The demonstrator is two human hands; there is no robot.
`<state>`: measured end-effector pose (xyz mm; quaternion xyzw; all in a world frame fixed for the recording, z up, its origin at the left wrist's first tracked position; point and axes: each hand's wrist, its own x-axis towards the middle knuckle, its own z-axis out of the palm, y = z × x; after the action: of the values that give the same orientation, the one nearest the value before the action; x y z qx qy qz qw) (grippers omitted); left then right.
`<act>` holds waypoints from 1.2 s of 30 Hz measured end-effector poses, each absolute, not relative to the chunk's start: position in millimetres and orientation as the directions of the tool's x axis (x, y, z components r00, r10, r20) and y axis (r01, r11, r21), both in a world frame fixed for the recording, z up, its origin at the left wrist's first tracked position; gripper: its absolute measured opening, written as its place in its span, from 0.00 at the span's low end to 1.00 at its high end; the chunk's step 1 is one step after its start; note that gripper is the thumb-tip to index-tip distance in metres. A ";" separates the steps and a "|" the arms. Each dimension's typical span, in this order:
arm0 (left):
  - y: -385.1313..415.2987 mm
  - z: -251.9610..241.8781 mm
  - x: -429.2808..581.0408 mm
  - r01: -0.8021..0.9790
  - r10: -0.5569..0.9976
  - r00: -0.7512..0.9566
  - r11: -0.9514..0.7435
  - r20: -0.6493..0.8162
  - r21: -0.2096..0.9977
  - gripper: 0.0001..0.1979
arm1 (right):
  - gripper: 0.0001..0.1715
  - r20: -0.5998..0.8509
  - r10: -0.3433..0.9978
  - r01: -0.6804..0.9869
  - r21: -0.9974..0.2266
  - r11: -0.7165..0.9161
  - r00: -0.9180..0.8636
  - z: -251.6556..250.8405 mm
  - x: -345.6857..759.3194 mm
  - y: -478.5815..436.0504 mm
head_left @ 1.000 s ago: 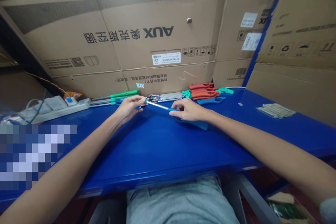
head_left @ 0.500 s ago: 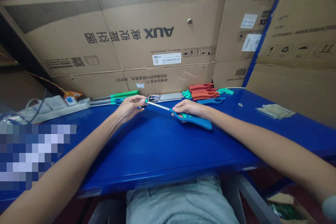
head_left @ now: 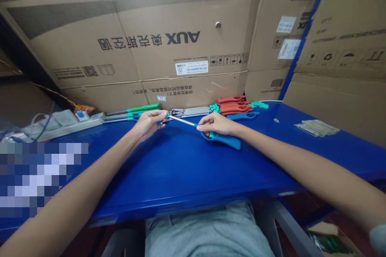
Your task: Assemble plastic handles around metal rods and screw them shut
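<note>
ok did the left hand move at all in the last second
No. The left hand stays at the tip of the blue-handled tool, right in front of the green-handled tools.

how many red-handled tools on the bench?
3 red handles, stacked at the back edge of the table, beyond the right hand holding the blue-handled tool; more may hide underneath.

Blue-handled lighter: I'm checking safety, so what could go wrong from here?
The left hand pinches the tip of the metal rod while the right hand grips the blue-handled lighter at its green trigger: a slip might jab that hand. The stacked orange handles close behind could get knocked.
</note>
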<state>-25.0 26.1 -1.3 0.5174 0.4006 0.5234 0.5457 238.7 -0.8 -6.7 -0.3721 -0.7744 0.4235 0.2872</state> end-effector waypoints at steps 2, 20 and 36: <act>26.9 -2.3 -25.6 -0.158 0.985 0.141 -0.078 0.100 0.984 0.11 | 0.15 0.154 0.827 0.376 -0.835 0.401 -0.540 -7.9 237.0 -2.2; 25.7 -5.0 -18.5 -0.087 0.999 0.040 -0.026 0.030 0.996 0.16 | 0.14 0.396 0.731 0.686 -0.279 0.672 -0.555 -2.8 230.7 -21.8; 25.1 -7.4 -12.7 -0.157 1.000 0.020 0.000 0.003 0.988 0.21 | 0.15 0.387 0.770 0.699 -0.339 0.630 -0.507 -2.5 221.7 -26.4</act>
<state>-12.7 25.1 -7.4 0.4644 0.4538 0.5331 0.5424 221.7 -26.4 -2.5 -0.4244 -0.8653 0.0694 0.2576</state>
